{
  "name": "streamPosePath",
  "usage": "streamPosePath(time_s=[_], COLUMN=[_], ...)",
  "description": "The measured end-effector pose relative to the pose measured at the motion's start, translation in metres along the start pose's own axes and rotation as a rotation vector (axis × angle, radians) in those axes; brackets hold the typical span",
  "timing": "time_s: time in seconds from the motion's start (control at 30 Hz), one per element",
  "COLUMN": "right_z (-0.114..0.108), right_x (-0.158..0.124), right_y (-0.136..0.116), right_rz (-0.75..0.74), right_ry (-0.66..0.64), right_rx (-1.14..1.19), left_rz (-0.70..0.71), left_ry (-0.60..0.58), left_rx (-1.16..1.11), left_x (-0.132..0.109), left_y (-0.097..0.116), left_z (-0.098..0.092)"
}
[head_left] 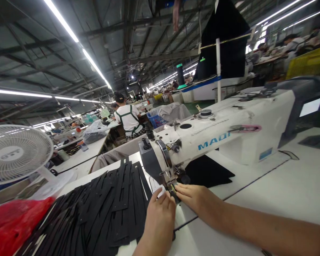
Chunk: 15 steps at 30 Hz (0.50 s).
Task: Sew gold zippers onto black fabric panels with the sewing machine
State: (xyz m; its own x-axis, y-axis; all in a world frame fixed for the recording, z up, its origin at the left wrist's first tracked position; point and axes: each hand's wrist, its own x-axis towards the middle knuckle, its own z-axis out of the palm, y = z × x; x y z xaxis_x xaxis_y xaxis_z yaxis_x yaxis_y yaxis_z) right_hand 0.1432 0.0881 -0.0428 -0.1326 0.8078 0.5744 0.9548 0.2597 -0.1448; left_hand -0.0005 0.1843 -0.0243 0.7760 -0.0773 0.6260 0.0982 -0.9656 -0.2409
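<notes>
My left hand [160, 218] is closed in front of the needle area of a white sewing machine [216, 133], its fingers bent together; what they hold is hidden. Just beyond its fingertips shows a small white piece [159, 189], too unclear to name. From the right, my right hand [200, 200] reaches in with fingers stretched out flat, the tips beside the presser foot [172, 187]. Under the machine arm lies a black fabric panel [208, 171]. A wide pile of black fabric strips [104, 209], some with slits, covers the table left of my left hand.
A white fan [16, 154] and a red plastic bag [16, 220] are at the left. Pink-handled thread snips [245, 128] lie on the machine arm. Behind stand a thread cone [180, 74], hanging black cloth [225, 42] and a person [128, 117] seen from behind.
</notes>
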Motion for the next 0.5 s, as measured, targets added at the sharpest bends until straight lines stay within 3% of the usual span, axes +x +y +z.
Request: streamPosePath(time_s=[0.27,0.5], right_z=[-0.003,-0.016], right_x=[0.012,0.004], right_y=[-0.002,0.002], right_rz=[0.022,0.0], right_ry=[-0.022,0.014], right_rx=[0.045,0.045], left_rz=[-0.074,-0.108], left_ry=[-0.035,-0.05], left_rx=[-0.032,-0.035], left_x=[-0.003,-0.005], left_y=[-0.004,-0.005], left_z=[0.001,0.008])
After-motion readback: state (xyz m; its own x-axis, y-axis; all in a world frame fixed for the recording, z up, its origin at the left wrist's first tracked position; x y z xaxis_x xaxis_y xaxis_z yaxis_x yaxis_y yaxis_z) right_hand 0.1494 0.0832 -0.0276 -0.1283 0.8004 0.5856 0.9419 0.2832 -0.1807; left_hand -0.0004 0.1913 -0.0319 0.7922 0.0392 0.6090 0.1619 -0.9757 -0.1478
